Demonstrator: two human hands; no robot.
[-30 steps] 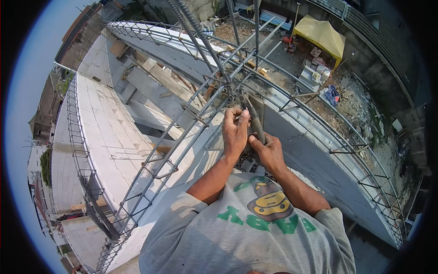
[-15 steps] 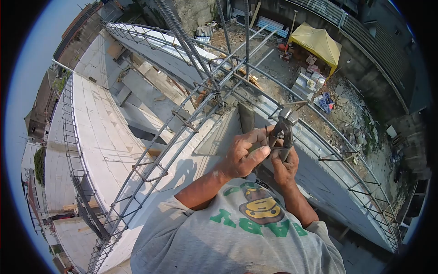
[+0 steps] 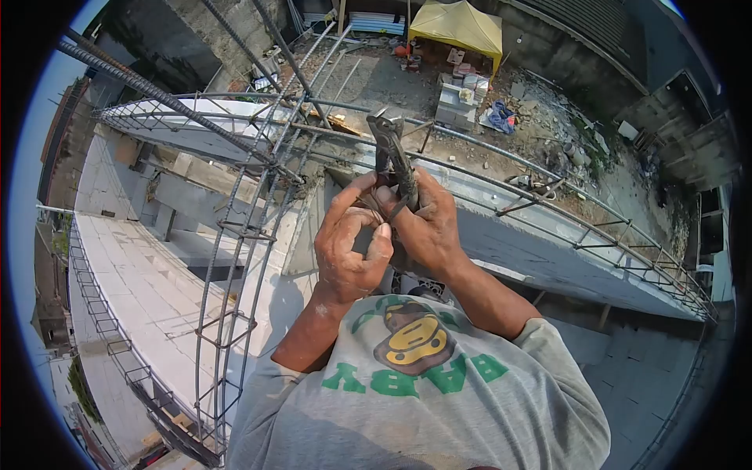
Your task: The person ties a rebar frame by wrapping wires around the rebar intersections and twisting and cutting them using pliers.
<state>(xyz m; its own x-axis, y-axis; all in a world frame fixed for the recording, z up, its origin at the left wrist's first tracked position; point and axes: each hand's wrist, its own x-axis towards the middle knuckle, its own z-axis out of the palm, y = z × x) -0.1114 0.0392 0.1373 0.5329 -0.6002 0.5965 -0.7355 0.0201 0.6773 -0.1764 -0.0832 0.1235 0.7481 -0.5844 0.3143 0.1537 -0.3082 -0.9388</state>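
Note:
My right hand (image 3: pixel 427 223) is closed around the handles of dark metal pincers (image 3: pixel 398 157), whose head points up and away from me. Beside it, my left hand (image 3: pixel 352 247) is closed, with thumb and fingers pinching thin, dark tie wires (image 3: pixel 374 207) close to the handles. The wires' ends are partly hidden by the fingers. Both hands are held together in front of my chest, over the corner of the wall. Behind the pincers run the long steel bars of a rebar cage (image 3: pixel 509 160).
To the left, another rebar cage (image 3: pixel 235 266) lies along a white block wall (image 3: pixel 129 258). Tall upright rebars (image 3: pixel 168 98) rise at the corner. Below stand a yellow canopy (image 3: pixel 458 30), stacked grey blocks (image 3: pixel 458 106) and rubble. A light wall (image 3: pixel 548 243) drops away at right.
My view has turned, so the hands and surroundings sit further left. The pincers now stand more upright between my hands, and the left fingers have shifted to the wires below their head.

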